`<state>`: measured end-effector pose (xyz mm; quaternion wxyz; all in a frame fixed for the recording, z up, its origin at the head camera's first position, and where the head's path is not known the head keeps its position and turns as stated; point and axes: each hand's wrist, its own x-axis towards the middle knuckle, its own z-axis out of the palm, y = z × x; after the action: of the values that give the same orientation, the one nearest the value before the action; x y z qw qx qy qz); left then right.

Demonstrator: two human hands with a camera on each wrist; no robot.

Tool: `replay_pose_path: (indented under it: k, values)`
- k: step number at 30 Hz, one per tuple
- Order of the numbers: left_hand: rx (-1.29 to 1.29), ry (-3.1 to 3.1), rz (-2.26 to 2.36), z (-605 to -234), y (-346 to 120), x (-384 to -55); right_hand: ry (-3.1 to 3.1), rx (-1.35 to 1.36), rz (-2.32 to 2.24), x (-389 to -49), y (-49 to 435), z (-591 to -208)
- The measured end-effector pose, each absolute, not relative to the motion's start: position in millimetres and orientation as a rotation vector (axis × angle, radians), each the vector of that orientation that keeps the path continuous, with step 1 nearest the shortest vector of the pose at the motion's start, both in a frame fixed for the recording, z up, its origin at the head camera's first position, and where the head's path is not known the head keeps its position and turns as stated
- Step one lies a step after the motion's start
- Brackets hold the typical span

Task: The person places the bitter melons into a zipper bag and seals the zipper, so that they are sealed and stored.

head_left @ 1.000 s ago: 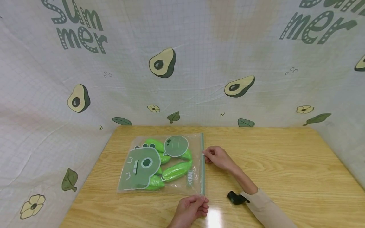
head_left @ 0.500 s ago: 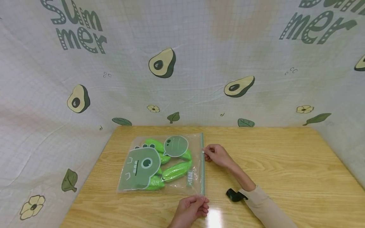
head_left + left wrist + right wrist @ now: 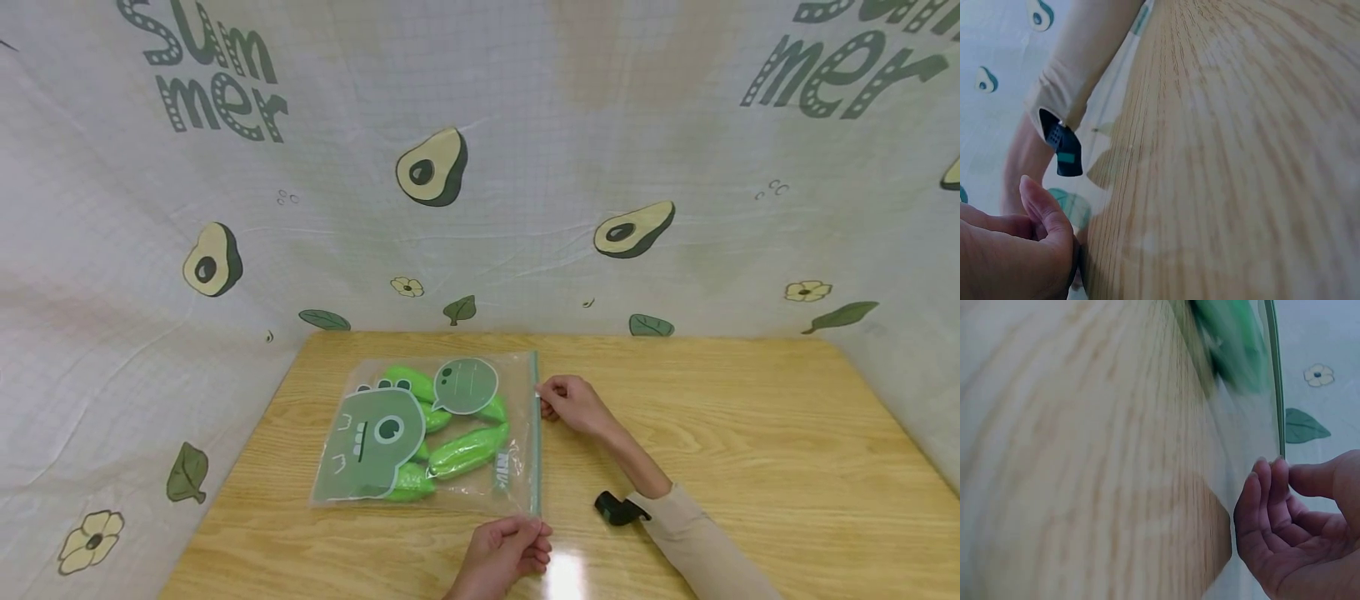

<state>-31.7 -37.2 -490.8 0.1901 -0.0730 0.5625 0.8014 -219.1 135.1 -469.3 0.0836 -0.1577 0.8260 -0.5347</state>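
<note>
A clear zip bag [image 3: 519, 387] with a green monster print lies flat on the wooden table, its green seal strip [image 3: 536, 458] towards the right. Several bright green, bumpy, oblong pieces like vegetables [image 3: 468, 452] are inside. My left hand [image 3: 504, 552] pinches the bag's near corner at the end of the strip. Farther up the strip, my right hand [image 3: 576, 407] pinches the seal edge between thumb and forefinger. The right wrist view shows this right hand [image 3: 1304, 534] at the strip, other fingers curled. Only part of the left hand [image 3: 1022, 250] shows in the left wrist view.
A black wrist camera [image 3: 618, 508] sticks out from the right sleeve [image 3: 697, 542] above the wooden table [image 3: 787, 433]. Behind and at both sides hangs a pale cloth [image 3: 525, 150] printed with avocados and leaves.
My right hand has slid a little along the seal strip, away from me. The left hand stays at the near corner, and the bag lies as before.
</note>
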Motion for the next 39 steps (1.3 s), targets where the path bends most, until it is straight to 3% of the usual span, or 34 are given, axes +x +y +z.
replay_pose_path:
  k: [39]
  values:
    - [-0.216, 1.577, 2.26, -493, -37, -31, 2.516, -0.37, -1.614, -246, 133, -473]
